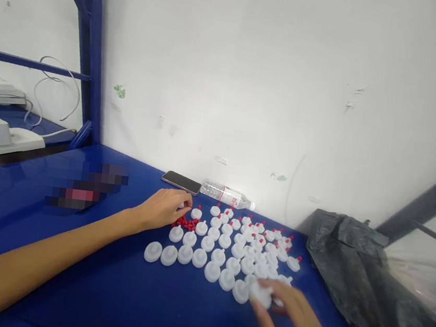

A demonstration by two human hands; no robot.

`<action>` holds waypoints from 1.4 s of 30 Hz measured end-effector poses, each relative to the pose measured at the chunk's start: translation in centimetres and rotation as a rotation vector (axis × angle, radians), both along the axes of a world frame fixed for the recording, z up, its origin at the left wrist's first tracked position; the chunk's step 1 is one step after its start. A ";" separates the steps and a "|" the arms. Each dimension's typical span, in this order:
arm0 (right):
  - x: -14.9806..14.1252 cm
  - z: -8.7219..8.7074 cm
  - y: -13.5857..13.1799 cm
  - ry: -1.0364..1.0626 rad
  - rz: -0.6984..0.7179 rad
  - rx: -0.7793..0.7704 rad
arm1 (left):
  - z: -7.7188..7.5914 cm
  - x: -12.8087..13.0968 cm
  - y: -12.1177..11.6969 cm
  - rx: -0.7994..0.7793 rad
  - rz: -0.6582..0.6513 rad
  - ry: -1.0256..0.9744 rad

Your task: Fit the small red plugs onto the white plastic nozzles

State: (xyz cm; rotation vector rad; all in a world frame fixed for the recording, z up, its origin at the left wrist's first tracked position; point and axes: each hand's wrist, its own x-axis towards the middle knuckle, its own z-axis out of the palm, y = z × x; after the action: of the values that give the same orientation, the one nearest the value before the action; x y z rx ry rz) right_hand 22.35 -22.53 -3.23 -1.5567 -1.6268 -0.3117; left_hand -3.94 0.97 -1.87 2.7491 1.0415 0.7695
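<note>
Phone (181,182), btl (228,194) behind wht caps (199,258); R hand (297,319) pinching one, can't tell L hand (162,208) grip.

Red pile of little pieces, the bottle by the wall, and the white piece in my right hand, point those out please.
Red pile (186,224): head view, middle of the heap.
Bottle (227,194): head view, on its label.
White piece (261,295): head view, its blurred body.

Left hand (165,208) curled inward, right hand (298,310) pinching
</note>
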 end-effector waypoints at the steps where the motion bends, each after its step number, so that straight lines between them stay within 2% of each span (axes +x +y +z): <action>1: -0.2 1.5 1.1 0.003 0.022 -0.032 | 0.1 0.1 -0.1 -0.007 -0.002 -0.038; 3: -0.9 3.9 4.3 -0.039 0.093 -0.053 | 0.4 0.2 -0.4 -0.017 -0.018 -0.126; 5: -1.8 5.2 7.9 -0.158 0.175 -0.067 | 0.7 0.4 -0.7 -0.027 -0.046 -0.223; 8: -3.3 5.2 12.2 -0.336 0.244 -0.103 | 1.0 0.8 -1.2 -0.146 -0.067 -0.372; 10: -4.0 4.3 13.5 -0.417 0.258 -0.085 | 1.2 1.0 -1.7 -0.305 -0.069 -0.457; 13: -4.3 2.9 13.3 -0.445 0.286 -0.039 | 1.2 1.5 -2.5 -0.477 -0.105 -0.511; 17: -3.9 2.1 12.5 -0.393 0.308 0.011 | 0.8 2.1 -3.1 -0.564 -0.170 -0.496; 20: -3.7 2.1 12.3 -0.376 0.327 0.035 | 0.7 2.3 -3.4 -0.586 -0.176 -0.498; 26: -3.3 2.0 12.4 -0.343 0.300 0.091 | 1.5 2.2 -3.8 -0.593 -0.132 -0.472; 30: -3.1 1.9 12.2 -0.348 0.319 0.113 | 1.3 2.2 -3.8 -0.603 -0.134 -0.439; 33: -3.2 1.9 12.1 -0.336 0.328 0.131 | 1.0 2.2 -3.6 -0.542 -0.141 -0.412; 39: -3.6 2.2 12.1 -0.377 0.372 0.177 | 0.7 1.8 -3.5 -0.075 -0.225 -0.238; 42: -3.7 2.3 12.0 -0.418 0.400 0.190 | 0.7 1.7 -3.6 0.032 -0.239 -0.194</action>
State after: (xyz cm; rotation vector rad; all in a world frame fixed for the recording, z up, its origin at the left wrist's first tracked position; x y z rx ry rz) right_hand 18.62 -10.54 -0.90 -1.0351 -2.1151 -0.5816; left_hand -2.21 -2.66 -1.21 2.6900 0.6556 0.9947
